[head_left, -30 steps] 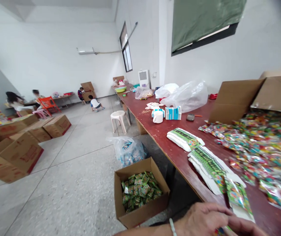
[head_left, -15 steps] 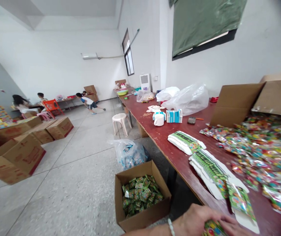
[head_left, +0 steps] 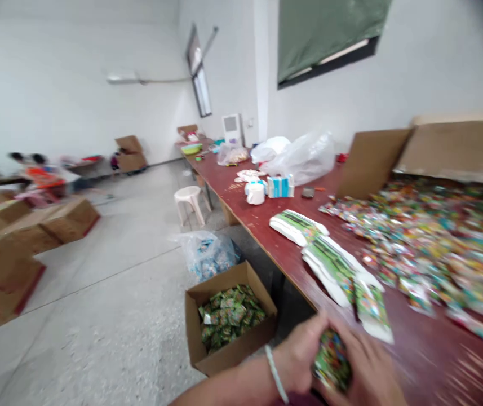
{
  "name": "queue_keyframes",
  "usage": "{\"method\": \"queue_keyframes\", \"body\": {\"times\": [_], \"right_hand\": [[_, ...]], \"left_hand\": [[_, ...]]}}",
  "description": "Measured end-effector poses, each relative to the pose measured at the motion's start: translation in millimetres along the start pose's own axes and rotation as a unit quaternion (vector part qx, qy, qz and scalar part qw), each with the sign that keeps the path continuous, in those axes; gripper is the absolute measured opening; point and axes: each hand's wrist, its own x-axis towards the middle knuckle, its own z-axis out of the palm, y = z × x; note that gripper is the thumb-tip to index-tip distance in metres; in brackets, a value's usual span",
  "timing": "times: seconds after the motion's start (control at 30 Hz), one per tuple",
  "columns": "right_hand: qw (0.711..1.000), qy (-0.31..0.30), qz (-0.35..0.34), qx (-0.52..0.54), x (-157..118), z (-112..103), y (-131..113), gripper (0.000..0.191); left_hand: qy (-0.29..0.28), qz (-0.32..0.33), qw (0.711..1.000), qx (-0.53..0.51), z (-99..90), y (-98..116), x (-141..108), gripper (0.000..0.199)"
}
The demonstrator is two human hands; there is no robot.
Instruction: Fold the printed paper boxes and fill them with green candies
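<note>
I'm on the head cam from my end. The left hand [head_left: 298, 352], the one with the pale bracelet [head_left: 275, 372] on its wrist, is curled around one side of a green packet [head_left: 332, 361]. The right hand [head_left: 370, 361] closes in from the other side, so the gap between them is narrow and the packet sits right in it. There's a fair bit of motion blur, so I can't honestly tell how each fingertip grips it.

Just beyond the right hand, on the dark red table [head_left: 422, 352], I've got a green-and-white sleeve [head_left: 371, 304] lying flat, then a fanned stack of sleeves [head_left: 329, 265] and a second stack [head_left: 298, 225], all leading away from the hands. Off to the right of the right hand there's a big spread of shiny, colourful packets [head_left: 435, 248] with a brown cardboard flap [head_left: 372, 163] standing behind it.

Left of the left hand, below the table's edge, I see a cardboard box [head_left: 243, 353] holding a heap of green packets [head_left: 230, 316]. Past that from the hand comes a see-through bag [head_left: 211, 254] with blue stuff inside, then a white stool [head_left: 188, 194]. Farther up the table from both hands are a white mug [head_left: 255, 193] and a blue-and-white pack [head_left: 280, 186].
</note>
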Motion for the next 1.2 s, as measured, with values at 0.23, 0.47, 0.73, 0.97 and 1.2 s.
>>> {"method": "queue_keyframes", "body": {"times": [0.23, 0.47, 0.73, 0.97, 1.2], "right_hand": [[0.989, -0.11, 0.055, 0.082, 33.7, -21.0, -24.2, 0.095], [0.951, -0.02, 0.281, -0.124, 44.7, -46.4, 62.5, 0.06], [0.909, -0.053, 0.402, -0.1, 59.9, -36.1, 67.4, 0.057], [0.826, 0.003, 0.403, 0.394, 52.2, -47.7, 21.1, 0.044], [0.789, -0.066, 0.34, 0.507, 53.8, -40.4, -32.1, 0.037]], "left_hand": [[0.115, 0.013, 0.993, -0.026, -31.2, 20.6, -10.0, 0.044], [0.421, 0.166, 0.82, 0.35, -129.2, 74.1, -5.5, 0.068], [0.2, 0.2, 0.889, 0.36, -58.7, 33.6, 8.3, 0.044], [-0.04, 0.121, 0.985, 0.119, -0.2, 43.6, 18.5, 0.057], [-0.074, 0.094, 0.992, 0.035, 8.5, 54.7, -2.9, 0.048]]}}
